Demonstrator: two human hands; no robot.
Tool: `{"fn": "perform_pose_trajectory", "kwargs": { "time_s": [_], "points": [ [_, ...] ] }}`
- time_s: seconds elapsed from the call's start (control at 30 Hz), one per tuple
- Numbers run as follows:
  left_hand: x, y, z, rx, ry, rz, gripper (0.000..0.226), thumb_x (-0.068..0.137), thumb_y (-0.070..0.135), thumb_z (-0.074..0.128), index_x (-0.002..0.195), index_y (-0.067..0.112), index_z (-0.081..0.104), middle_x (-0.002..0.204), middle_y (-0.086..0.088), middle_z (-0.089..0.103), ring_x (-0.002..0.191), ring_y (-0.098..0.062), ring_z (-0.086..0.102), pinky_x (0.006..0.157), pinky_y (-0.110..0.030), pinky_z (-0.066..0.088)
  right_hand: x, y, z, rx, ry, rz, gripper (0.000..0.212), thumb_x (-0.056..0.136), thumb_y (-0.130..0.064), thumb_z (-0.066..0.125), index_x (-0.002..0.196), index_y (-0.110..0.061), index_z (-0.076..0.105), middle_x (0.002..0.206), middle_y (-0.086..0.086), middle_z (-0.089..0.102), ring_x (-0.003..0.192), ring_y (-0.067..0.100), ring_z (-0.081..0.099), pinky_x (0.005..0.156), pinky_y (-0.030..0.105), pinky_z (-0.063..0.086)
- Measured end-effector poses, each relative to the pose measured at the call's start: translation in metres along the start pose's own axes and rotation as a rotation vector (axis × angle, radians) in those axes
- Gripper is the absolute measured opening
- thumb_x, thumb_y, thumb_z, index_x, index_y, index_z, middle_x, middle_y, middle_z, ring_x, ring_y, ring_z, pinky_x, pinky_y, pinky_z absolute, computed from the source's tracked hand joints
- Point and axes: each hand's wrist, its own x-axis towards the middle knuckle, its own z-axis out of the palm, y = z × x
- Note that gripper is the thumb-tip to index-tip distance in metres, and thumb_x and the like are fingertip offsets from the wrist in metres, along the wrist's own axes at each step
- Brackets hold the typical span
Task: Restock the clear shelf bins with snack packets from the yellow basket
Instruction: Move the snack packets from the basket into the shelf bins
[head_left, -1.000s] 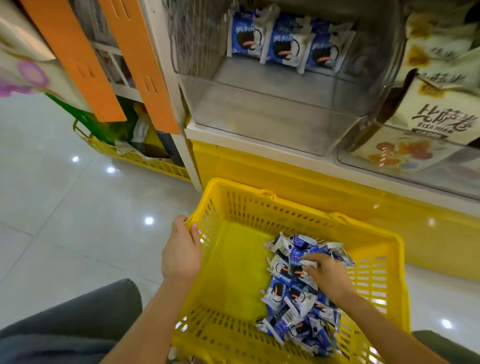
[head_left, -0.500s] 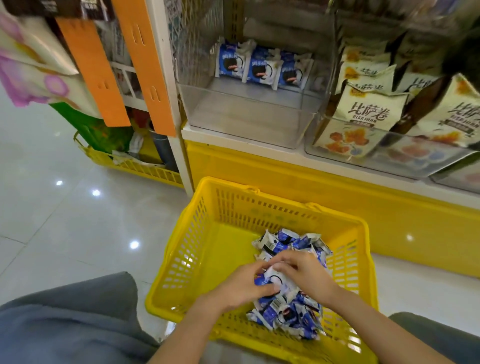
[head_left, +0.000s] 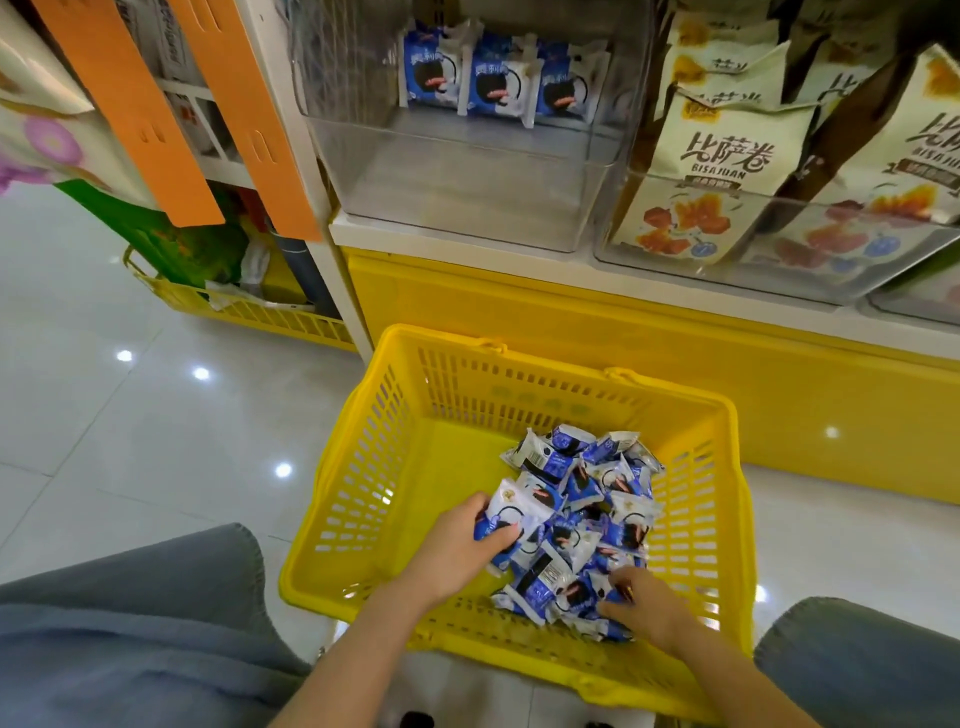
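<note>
Now left hand (head_left: 457, 553) fingers clamp one snack packet (head_left: 514, 506); right hand (head_left: 647, 608) fingers curl into the pile (head_left: 597, 499) inside yellow basket (head_left: 395, 415), grasp unclear; slick wrapper could slip from fingers short of clear bin (head_left: 467, 197) above

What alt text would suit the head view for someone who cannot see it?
A person's left hand grips a blue packet in a yellow basket, while the right hand reaches into the packet pile there. Above, a clear bin holds three matching packets at its back.
</note>
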Motion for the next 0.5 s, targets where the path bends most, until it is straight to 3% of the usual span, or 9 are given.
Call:
{"fn": "perform_pose_trajectory", "kwargs": {
  "time_s": [0.13,0.27,0.37,0.43,0.5],
  "points": [
    [0.001,-0.003,0.005,-0.013,-0.023,-0.042,0.02,0.088,0.031,0.061,0.104,0.022,0.054,0.099,0.01,0.062,0.087,0.003,0.059,0.068,-0.008,0.047,0.002,0.0,0.01,0.094,0.002,0.035,0.064,0.085,-0.025,0.068,0.136,-0.008,0.034,0.139,0.011,0.041,0.126,0.025,0.044,0.102,0.03,0.039],
    [0.005,-0.003,0.008,0.008,-0.023,-0.062,0.015,0.088,0.032,0.061,0.098,0.023,0.052,0.095,0.012,0.061,0.085,0.0,0.059,0.066,-0.009,0.046,0.003,-0.001,0.008,0.01,0.057,0.056,0.052,0.09,-0.02,0.062,0.136,-0.008,0.041,0.137,0.011,0.048,0.122,0.024,0.05,0.096,0.027,0.042],
    [0.009,0.0,0.011,0.045,0.009,-0.102,0.014,0.09,0.031,0.059,0.093,0.023,0.048,0.09,0.01,0.06,0.083,-0.004,0.059,0.063,-0.011,0.045,-0.002,-0.009,-0.002,-0.052,0.092,0.038,0.038,0.096,-0.021,0.052,0.131,-0.008,0.049,0.129,0.013,0.057,0.112,0.023,0.057,0.087,0.026,0.044],
    [0.011,0.0,0.015,0.065,-0.01,-0.145,0.017,0.09,0.03,0.059,0.096,0.021,0.046,0.093,0.006,0.059,0.086,-0.01,0.059,0.067,-0.018,0.046,-0.009,-0.018,-0.011,-0.062,0.117,-0.018,0.033,0.096,-0.023,0.051,0.125,-0.007,0.056,0.123,0.013,0.061,0.109,0.022,0.059,0.089,0.027,0.044],
    [0.012,0.0,0.02,0.101,-0.045,-0.198,0.019,0.09,0.028,0.059,0.099,0.019,0.045,0.097,0.002,0.059,0.087,-0.014,0.057,0.069,-0.023,0.044,-0.016,-0.031,-0.02,0.041,0.115,-0.092,0.024,0.096,-0.022,0.052,0.108,-0.007,0.066,0.094,0.011,0.068,0.086,0.015,0.063,0.09,0.032,0.049]
  ]
}}
